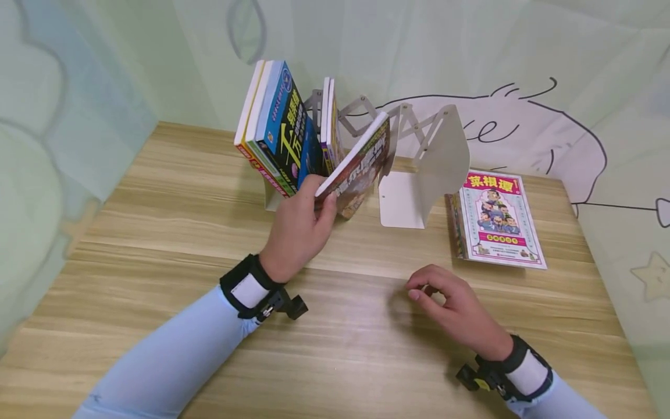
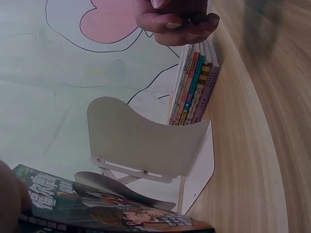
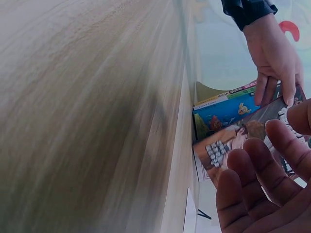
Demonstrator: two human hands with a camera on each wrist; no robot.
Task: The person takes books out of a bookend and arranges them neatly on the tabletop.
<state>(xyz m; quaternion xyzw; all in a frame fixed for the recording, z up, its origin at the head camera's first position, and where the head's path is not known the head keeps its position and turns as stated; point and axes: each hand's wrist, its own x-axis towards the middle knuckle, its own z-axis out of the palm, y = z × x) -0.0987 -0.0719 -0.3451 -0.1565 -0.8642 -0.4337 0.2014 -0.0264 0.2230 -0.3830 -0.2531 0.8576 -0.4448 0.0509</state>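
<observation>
My left hand (image 1: 300, 230) grips the near edge of a thin book (image 1: 361, 166) with a dark illustrated cover, thumb on its right face. The book leans to the right inside an expandable bookshelf rack (image 1: 445, 154), its far end close to a divider. Left of it stand thicker books (image 1: 274, 131) and a pair of slim books (image 1: 328, 122). In the left wrist view, the held book's cover (image 2: 121, 208) shows pictured figures. My right hand (image 1: 460, 308) hovers above the table, fingers loosely bent and holding nothing; the right wrist view shows its relaxed fingers (image 3: 257, 170).
A stack of books (image 1: 502, 221) with a pink-bordered cover on top lies right of the rack. The rack's white base plate (image 1: 400, 201) sits on the wooden table (image 1: 340, 349). A patterned curtain (image 1: 335, 46) hangs behind.
</observation>
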